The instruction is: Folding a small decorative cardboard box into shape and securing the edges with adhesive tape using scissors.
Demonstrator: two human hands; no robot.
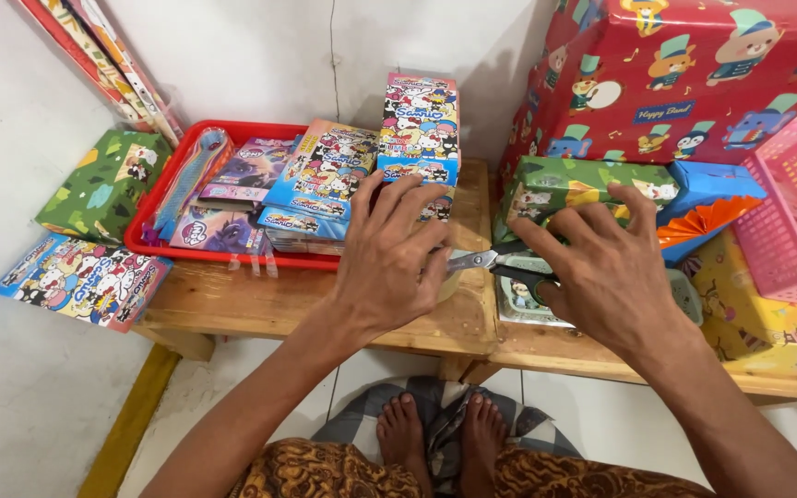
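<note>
Head view: scissors (500, 263) on wooden bench (232, 300), between both hands. Right hand (601, 272) over handles, grip not closed; left hand (389, 258) spread wide, empty. Risk: blades pointing at left fingers could nick them.

Both forearms bare, no sleeves in view. Left hand (385, 263) and right hand (601, 272) bare: no gloves, rings, watch or bands. Fingernails short. Lower body wrapped in patterned cloth (325, 472), brown and orange with swirling batik-like motif, covering both knees. Feet (445, 433) bare, no footwear, toes showing between knees. Head and torso out of view.
</note>
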